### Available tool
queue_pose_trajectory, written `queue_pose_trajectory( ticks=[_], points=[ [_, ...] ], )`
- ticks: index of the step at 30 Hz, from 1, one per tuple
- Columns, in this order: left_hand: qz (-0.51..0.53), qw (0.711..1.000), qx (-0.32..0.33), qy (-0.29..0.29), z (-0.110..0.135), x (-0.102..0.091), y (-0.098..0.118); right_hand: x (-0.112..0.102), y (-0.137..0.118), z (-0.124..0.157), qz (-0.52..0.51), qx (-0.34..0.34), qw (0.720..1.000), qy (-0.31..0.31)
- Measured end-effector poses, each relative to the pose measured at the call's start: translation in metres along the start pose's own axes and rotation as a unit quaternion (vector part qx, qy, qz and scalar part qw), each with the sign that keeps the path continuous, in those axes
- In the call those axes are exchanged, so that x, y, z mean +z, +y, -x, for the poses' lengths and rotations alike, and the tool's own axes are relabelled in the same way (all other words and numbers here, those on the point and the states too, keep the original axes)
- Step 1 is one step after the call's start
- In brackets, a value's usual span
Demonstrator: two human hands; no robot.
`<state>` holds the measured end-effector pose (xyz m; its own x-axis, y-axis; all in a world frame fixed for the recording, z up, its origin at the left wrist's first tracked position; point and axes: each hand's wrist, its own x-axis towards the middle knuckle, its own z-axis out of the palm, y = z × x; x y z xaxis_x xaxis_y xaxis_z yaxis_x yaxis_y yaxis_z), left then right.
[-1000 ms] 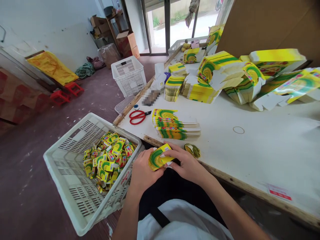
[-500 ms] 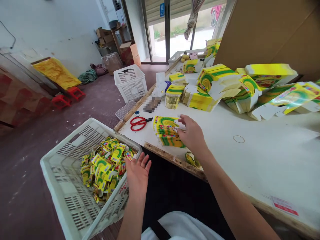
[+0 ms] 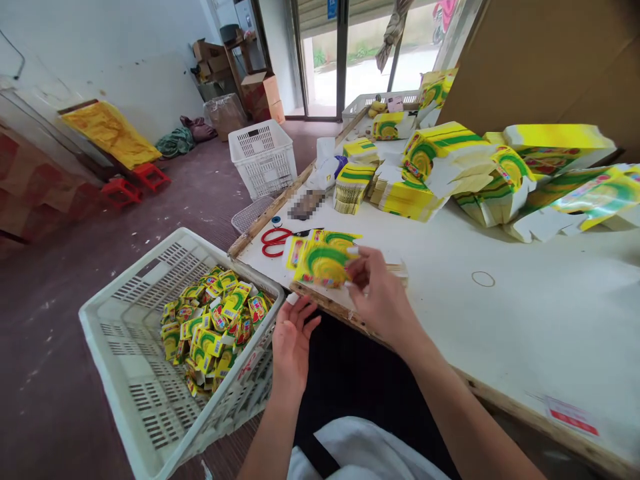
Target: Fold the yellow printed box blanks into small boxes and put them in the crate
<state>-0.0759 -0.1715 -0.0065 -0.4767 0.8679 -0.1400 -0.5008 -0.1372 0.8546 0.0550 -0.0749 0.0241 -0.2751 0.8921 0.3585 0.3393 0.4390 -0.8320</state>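
Observation:
My right hand [image 3: 384, 293], white covers on some fingertips, grips a flat yellow-and-green printed carton [image 3: 320, 260] by its right end. The carton is smeared by motion and held above the table's front edge. Behind it lies a pile of similar flat cartons [image 3: 336, 236], partly hidden by the hand and the held carton. My left hand [image 3: 293, 343] is palm up with fingers apart, just below the carton's left end and touching nothing that I can see. Beside it, a white plastic crate [image 3: 145, 387] holds many small yellow-green boxes [image 3: 205, 337].
Red-handled scissors [image 3: 276, 242] lie left of the pile on the white table [image 3: 450, 320]. Stacks of flat cartons [image 3: 407, 195] stand at its back, with a rubber band [image 3: 483, 279] to the right. Another white crate [image 3: 263, 160] and red stools [image 3: 121, 193] are on the floor.
My right hand has lifted a carton from the pile and brought it toward my left hand. The left hand has moved right and up, away from over the crate's edge.

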Motion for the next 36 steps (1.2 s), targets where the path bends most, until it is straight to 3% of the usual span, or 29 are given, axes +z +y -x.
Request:
queue_pose_trajectory(
  ticks=[2, 4, 7, 9, 12, 16, 20, 23, 27, 29, 31, 33, 36],
  points=[
    [-0.006, 0.999, 0.045, -0.016, 0.002, 0.006, 0.004, 0.011, -0.014, 0.028, -0.097, 0.026, 0.992, -0.083],
    [-0.004, 0.998, 0.063, -0.005, 0.002, 0.012, 0.011, 0.024, -0.026, 0.053, -0.225, 0.072, 0.957, -0.169],
    [0.052, 0.994, 0.074, 0.055, -0.001, 0.016, 0.018, 0.038, -0.036, 0.075, -0.379, 0.133, 0.891, -0.213],
    [0.083, 0.99, 0.064, 0.096, -0.003, 0.016, 0.016, 0.042, -0.037, 0.079, -0.394, 0.151, 0.879, -0.221],
    [0.065, 0.989, 0.042, 0.124, -0.001, 0.013, 0.009, 0.04, -0.03, 0.075, -0.349, 0.168, 0.903, -0.186],
    [-0.004, 0.994, 0.056, 0.09, 0.003, 0.01, 0.002, 0.025, -0.017, 0.064, -0.279, 0.14, 0.944, -0.106],
    [-0.061, 0.992, 0.071, 0.079, 0.002, 0.005, 0.004, 0.006, -0.011, 0.056, -0.177, 0.066, 0.978, -0.082],
    [-0.103, 0.984, 0.131, 0.067, -0.001, -0.002, 0.014, -0.009, -0.007, 0.05, -0.065, -0.025, 0.997, -0.014],
    [-0.233, 0.929, 0.288, 0.01, 0.001, -0.01, 0.036, -0.025, -0.006, 0.043, 0.117, -0.145, 0.981, 0.043],
    [-0.362, 0.885, 0.289, -0.051, 0.003, -0.009, 0.043, -0.025, -0.01, 0.044, 0.144, -0.191, 0.971, 0.016],
    [-0.477, 0.84, 0.227, -0.121, 0.005, -0.005, 0.043, -0.019, -0.016, 0.048, 0.121, -0.223, 0.967, -0.026],
    [-0.537, 0.812, 0.157, -0.165, 0.006, 0.0, 0.036, -0.01, -0.019, 0.052, 0.085, -0.206, 0.975, -0.008],
    [-0.565, 0.8, 0.134, -0.153, 0.009, 0.003, 0.024, 0.003, -0.015, 0.057, -0.035, -0.048, 0.992, 0.112]
  ],
)
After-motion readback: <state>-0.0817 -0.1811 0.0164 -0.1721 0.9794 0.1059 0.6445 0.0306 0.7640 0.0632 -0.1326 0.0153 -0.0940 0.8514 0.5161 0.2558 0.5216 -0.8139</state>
